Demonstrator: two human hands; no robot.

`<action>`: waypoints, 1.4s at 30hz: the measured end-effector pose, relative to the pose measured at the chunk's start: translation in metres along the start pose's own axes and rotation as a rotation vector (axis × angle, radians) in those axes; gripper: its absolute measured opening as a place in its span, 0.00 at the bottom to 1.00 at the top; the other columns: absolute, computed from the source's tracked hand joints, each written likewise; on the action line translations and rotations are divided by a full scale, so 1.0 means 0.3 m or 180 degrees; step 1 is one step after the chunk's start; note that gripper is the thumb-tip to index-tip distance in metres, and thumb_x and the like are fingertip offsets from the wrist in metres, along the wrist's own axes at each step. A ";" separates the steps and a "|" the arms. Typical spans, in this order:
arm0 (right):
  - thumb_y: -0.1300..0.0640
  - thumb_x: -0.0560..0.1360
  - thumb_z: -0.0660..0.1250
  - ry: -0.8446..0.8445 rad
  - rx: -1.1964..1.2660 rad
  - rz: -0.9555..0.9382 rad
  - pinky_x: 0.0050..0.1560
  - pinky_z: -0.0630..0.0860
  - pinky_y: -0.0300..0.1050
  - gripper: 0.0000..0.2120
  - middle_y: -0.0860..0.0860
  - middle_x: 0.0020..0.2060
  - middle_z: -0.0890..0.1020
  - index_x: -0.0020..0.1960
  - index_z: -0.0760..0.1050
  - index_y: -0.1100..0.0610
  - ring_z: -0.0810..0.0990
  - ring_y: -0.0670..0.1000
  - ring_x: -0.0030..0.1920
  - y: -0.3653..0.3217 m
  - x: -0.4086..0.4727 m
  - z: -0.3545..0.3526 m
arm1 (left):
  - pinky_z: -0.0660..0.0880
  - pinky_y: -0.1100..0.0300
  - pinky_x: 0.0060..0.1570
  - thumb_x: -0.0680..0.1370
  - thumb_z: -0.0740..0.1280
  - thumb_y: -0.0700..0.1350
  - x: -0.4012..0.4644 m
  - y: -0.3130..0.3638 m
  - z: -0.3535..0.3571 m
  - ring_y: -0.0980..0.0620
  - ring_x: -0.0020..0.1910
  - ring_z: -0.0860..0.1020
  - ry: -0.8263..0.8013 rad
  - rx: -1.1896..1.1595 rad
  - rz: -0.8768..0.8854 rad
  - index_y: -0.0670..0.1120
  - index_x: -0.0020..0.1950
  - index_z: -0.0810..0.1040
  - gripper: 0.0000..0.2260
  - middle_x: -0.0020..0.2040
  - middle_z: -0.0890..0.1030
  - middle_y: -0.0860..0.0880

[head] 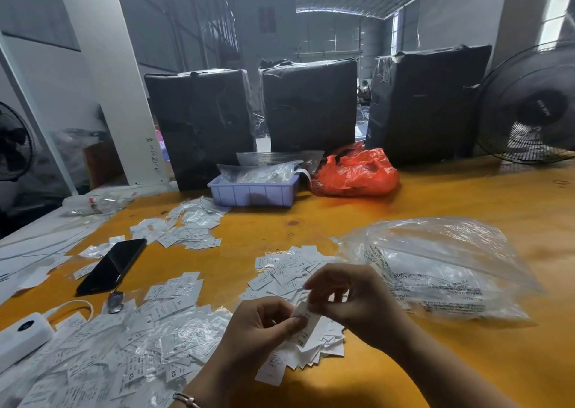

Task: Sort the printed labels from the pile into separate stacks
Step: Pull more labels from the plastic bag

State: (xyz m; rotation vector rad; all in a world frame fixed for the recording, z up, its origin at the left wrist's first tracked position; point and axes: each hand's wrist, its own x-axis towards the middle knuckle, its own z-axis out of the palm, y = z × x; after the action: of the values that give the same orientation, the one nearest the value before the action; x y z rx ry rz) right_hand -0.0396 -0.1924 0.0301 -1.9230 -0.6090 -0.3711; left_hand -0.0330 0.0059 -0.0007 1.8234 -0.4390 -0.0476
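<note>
Left hand (264,323): fingers curling, pinching a small white label (306,322) from the left.
Right hand (345,292): fingers curling, pinching the same label's top end.
Label: being held just above a fanned stack of labels (314,345) on the yellow surface (435,361).
Label heaps: a large loose pile (124,345) lying at the left, two smaller groups farther back.
Clear plastic bag (435,267): one, lying right of the hands.
Black phone (112,266): one.
Black wrapped bundles (311,106): three standing at the back.

Bare hands (261,323) and forearms, thin metallic bracelet (185,400) on the left wrist.
</note>
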 end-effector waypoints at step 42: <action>0.64 0.71 0.71 0.0287 -0.1302 0.0630 0.42 0.78 0.42 0.11 0.43 0.39 0.82 0.46 0.80 0.49 0.80 0.43 0.41 0.156 0.008 -0.065 | 0.77 0.61 0.36 0.70 0.74 0.42 0.018 0.004 -0.116 0.50 0.37 0.79 0.0790 -0.0115 -0.0167 0.38 0.41 0.78 0.09 0.37 0.81 0.40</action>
State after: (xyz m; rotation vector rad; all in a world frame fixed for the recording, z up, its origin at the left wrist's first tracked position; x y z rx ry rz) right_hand -0.0107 -0.2252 0.0042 -2.3188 -0.2926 -0.4799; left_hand -0.0193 0.0359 0.0120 1.7776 -0.2138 0.1329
